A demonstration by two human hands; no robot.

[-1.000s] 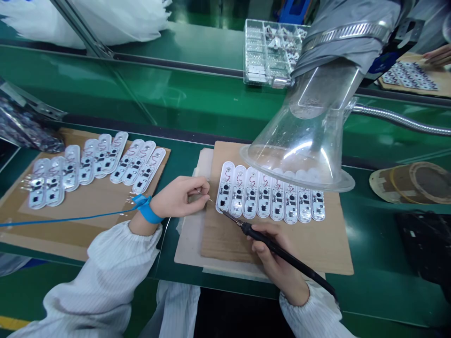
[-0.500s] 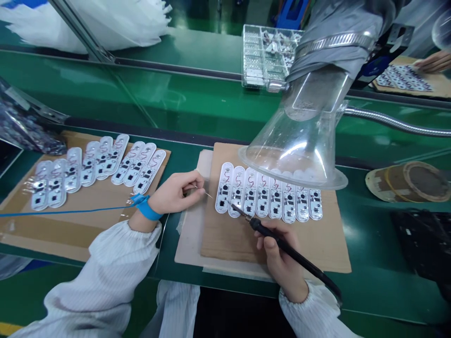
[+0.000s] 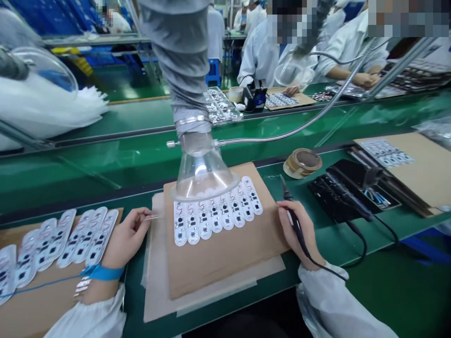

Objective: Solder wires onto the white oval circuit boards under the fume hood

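Observation:
My left hand (image 3: 127, 232), with a blue wrist strap (image 3: 105, 272), pinches a thin length of solder wire (image 3: 152, 217) at the left edge of the cardboard sheet (image 3: 225, 267). In my right hand (image 3: 299, 227) is a black soldering iron (image 3: 287, 193). Its tip points up and away over the green bench, right of the cardboard and apart from the boards. Several white, round-ended circuit boards (image 3: 213, 218) with red wires lie in a row on the cardboard. A clear fume hood (image 3: 202, 176) hangs above and hides some of their far ends.
More boards (image 3: 81, 237) lie on cardboard at the left. A tape roll (image 3: 302, 163), a dark soldering stand (image 3: 341, 190) and stacked boards on cardboard (image 3: 416, 155) are at the right. A metal flexible arm (image 3: 282, 136) holds the hood. Co-workers sit beyond the divider.
The view has swung up and to the right. My right hand has carried the soldering iron away from the boards to the right. My left hand still pinches the solder wire.

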